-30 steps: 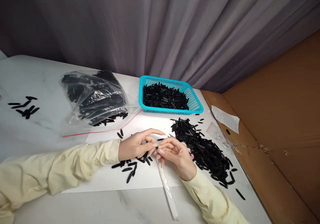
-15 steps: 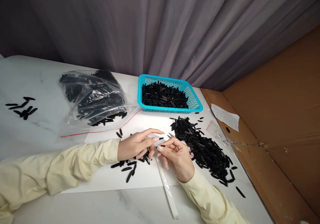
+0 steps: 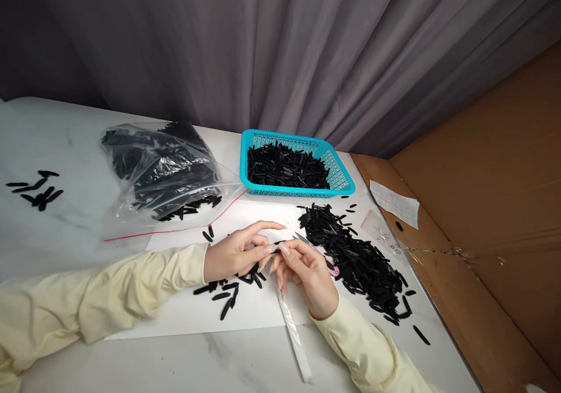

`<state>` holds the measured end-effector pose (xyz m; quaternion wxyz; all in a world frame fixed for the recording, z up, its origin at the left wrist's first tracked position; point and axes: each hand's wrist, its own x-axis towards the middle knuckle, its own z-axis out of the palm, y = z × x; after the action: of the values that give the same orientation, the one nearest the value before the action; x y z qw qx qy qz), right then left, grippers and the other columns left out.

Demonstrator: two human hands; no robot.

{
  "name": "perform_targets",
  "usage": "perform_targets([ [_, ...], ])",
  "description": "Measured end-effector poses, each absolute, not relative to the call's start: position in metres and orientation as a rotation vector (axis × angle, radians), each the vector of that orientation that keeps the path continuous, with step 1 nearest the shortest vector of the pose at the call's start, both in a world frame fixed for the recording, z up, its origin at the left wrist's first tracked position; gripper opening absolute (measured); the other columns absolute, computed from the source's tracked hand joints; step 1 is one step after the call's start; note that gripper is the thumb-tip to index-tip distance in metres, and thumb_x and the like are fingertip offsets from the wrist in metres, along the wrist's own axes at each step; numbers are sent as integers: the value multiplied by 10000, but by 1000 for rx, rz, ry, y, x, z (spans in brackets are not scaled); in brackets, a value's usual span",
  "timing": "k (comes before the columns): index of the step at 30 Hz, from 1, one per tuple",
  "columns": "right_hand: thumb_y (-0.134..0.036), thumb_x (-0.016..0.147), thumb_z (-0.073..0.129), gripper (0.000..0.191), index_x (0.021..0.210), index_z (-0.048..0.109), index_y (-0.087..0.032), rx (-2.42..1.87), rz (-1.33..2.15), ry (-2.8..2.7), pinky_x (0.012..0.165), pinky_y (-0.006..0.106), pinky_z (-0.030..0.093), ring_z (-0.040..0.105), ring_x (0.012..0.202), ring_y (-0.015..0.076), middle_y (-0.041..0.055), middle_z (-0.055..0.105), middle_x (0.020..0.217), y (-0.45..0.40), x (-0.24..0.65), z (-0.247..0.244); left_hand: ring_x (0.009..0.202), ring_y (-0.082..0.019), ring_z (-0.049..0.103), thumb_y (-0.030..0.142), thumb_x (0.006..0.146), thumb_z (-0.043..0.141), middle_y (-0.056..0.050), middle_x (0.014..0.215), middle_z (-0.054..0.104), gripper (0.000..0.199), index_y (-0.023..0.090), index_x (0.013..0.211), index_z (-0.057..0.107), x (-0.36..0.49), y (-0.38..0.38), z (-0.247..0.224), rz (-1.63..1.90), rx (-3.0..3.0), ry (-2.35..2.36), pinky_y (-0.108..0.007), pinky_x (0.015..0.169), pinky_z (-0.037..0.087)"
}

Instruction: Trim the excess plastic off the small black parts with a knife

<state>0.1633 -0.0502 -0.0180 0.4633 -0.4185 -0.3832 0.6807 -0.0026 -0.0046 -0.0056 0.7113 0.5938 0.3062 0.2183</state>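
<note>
Over the white sheet, my left hand and my right hand meet fingertip to fingertip. Pinched between them is a small black strip, partly covered by the fingers. My left index finger is stretched out above it. A narrow white strip in clear wrapping extends from under my right fingers toward the front; whether they grip it I cannot tell. Scissors with a pink handle lie behind my right hand. Several loose black strips are scattered below my left hand.
A blue basket holds many black strips. Left of it lies a clear zip bag full of them. A heap of strips spreads to the right. Cardboard borders the table's right side, with a paper slip on it.
My hands have come together: the right fingertips moved up and now meet the left ones at the black strip. More of the scissors shows behind the right hand.
</note>
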Motion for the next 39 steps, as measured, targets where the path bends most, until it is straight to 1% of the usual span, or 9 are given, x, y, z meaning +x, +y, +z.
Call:
perform_targets([
  [6,-440,833,525,318,741,544,-136,-1043,1725,-1052,320,155,355,489,357,65,-3,583,561,-52,162,-16,348,-15,293,413,849,469,67,598,433,489,198,1277,370,-3,-5,-6,492,1312,698,-134,334,223],
  [13,-454,822,532,320,723,515,-150,-1068,1702,-1033,337,166,336,449,330,58,-28,554,511,-52,161,-18,323,-20,289,379,877,429,67,553,443,421,202,1258,402,-3,-3,-8,491,1268,689,-124,308,212],
  [18,-458,820,531,319,724,509,-155,-1072,1714,-1030,328,163,328,434,315,59,-36,541,478,-52,161,-18,327,-23,279,374,880,430,83,517,393,413,185,1247,412,-3,-4,-7,498,1248,674,-128,317,204],
  [21,-454,825,528,318,728,509,-153,-1043,1712,-1056,331,164,324,441,325,60,-32,547,490,-53,161,-19,325,-22,266,375,881,437,90,503,389,433,176,1262,388,-3,-4,-6,521,1249,636,-133,326,205],
  [25,-427,835,531,301,732,518,-144,-991,1680,-1095,340,172,324,454,344,59,-13,570,552,-53,161,-21,335,-22,279,386,866,469,78,534,438,499,179,1301,338,-4,-4,-6,528,1224,605,-136,333,206],
  [28,-402,841,533,280,743,535,-140,-966,1660,-1110,343,178,325,453,347,58,-11,570,571,-53,162,-21,340,-20,288,388,855,488,71,553,449,514,189,1305,341,-5,-5,-5,522,1201,608,-140,336,208],
  [39,-379,837,549,256,737,520,-145,-953,1648,-1101,338,175,337,463,343,58,-12,578,583,-52,163,-23,341,-27,290,321,855,472,72,558,394,484,188,1305,355,-6,-4,-4,492,1139,589,-124,300,213],
])
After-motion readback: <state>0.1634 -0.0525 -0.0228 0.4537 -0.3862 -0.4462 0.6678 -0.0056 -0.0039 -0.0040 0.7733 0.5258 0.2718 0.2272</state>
